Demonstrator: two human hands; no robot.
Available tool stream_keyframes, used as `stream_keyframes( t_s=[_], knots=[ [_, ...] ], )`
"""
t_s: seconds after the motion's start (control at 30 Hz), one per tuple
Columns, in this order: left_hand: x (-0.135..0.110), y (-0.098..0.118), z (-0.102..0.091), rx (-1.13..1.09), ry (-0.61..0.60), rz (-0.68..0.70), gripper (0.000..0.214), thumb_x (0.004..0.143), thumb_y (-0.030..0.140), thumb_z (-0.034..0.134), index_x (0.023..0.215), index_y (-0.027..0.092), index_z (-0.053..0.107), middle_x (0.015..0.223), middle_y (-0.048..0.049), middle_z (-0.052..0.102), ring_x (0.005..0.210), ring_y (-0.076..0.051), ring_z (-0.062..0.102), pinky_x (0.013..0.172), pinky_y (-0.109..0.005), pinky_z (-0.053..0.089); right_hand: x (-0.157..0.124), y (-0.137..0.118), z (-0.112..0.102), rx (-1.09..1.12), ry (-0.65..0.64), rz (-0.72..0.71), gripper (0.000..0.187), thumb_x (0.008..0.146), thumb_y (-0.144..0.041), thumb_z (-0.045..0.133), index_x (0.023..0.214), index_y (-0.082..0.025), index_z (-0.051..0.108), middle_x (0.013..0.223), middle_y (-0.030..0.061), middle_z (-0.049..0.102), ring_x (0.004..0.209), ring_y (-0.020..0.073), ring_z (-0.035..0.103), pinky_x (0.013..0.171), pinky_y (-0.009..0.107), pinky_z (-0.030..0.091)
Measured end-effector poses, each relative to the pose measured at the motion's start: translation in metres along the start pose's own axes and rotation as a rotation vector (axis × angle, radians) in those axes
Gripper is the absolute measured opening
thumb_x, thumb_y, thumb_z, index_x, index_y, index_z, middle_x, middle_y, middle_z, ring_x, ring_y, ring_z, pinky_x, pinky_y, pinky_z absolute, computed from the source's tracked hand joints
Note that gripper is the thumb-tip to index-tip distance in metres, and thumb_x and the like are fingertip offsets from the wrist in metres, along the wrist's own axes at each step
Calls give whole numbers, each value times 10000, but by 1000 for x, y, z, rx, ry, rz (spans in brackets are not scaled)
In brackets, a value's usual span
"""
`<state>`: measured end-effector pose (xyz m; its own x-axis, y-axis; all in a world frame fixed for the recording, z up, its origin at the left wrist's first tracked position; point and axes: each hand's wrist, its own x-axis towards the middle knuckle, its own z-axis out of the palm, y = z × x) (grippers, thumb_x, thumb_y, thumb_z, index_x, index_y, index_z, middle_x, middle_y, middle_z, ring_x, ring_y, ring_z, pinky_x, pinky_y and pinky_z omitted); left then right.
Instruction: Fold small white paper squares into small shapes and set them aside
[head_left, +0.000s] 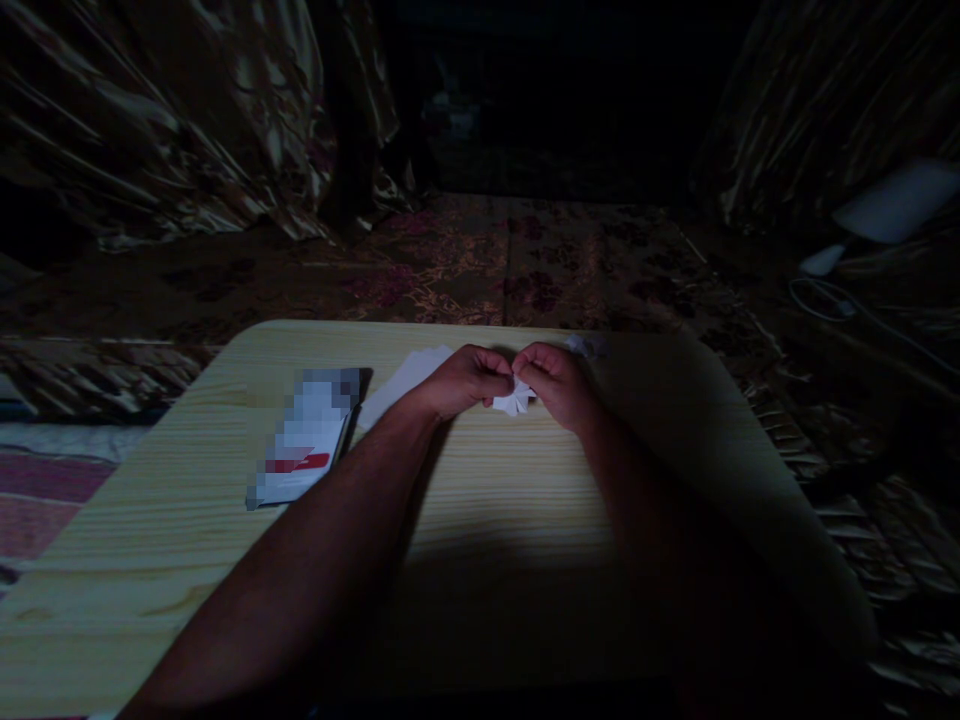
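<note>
My left hand (469, 380) and my right hand (553, 382) meet above the far middle of a light wooden table (487, 490). Both are closed in a pinch on a small piece of folded white paper (516, 400) held between them. The paper's pleated edge sticks out below the fingertips. Just behind my left wrist lies a flat stack of white paper sheets (405, 382) on the table. A small crumpled whitish scrap (586, 345) sits near the table's far edge, behind my right hand.
A white packet with a red stripe (304, 440) lies on the table's left side. Patterned cloth (480, 265) covers the floor beyond. Shiny drapes (172, 120) hang at left and right. A white device with a cable (862, 240) lies at the right.
</note>
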<state>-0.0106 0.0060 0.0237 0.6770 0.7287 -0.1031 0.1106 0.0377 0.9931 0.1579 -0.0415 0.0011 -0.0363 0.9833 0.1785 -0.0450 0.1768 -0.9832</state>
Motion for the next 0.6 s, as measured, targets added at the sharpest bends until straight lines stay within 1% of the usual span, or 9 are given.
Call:
stream_keyframes(
  t_s=[0.2, 0.3, 0.4, 0.5, 0.6],
  knots=[
    [-1, 1, 1, 5, 17, -2, 119, 625, 226, 725, 643, 125, 663, 534, 28, 577, 479, -65, 471, 487, -205, 354, 2, 3, -1, -3, 6, -22, 193, 752, -368, 689, 769, -192, 611, 679, -23, 604, 602, 112, 515, 564, 243, 386],
    [-1, 1, 3, -4, 24, 18, 163, 648, 263, 748, 639, 128, 657, 548, 29, 576, 492, -63, 473, 497, -204, 366, 3, 3, -1, -37, 28, -30, 209, 754, -389, 685, 778, -196, 610, 699, -17, 619, 628, 121, 536, 585, 249, 409],
    [0, -1, 5, 13, 33, 26, 222, 668, 316, 784, 686, 126, 672, 581, 20, 601, 519, -68, 494, 508, -205, 369, 3, 3, -2, -44, 46, -49, 199, 771, -384, 675, 781, -196, 610, 697, -18, 618, 628, 122, 542, 588, 249, 415],
    [0, -3, 6, 29, 57, 17, 247, 661, 318, 804, 773, 122, 704, 631, 4, 644, 533, -79, 520, 514, -212, 381, 3, 3, -2, -40, 55, -64, 175, 774, -356, 672, 771, -193, 610, 691, -19, 617, 626, 119, 545, 585, 245, 412],
    [1, -5, 8, 34, 81, 30, 210, 670, 289, 789, 754, 121, 695, 611, 5, 637, 509, -75, 504, 502, -212, 369, 2, 2, -2, -34, 79, -56, 184, 766, -362, 680, 777, -191, 615, 693, -20, 620, 629, 117, 547, 583, 242, 412]
  ],
)
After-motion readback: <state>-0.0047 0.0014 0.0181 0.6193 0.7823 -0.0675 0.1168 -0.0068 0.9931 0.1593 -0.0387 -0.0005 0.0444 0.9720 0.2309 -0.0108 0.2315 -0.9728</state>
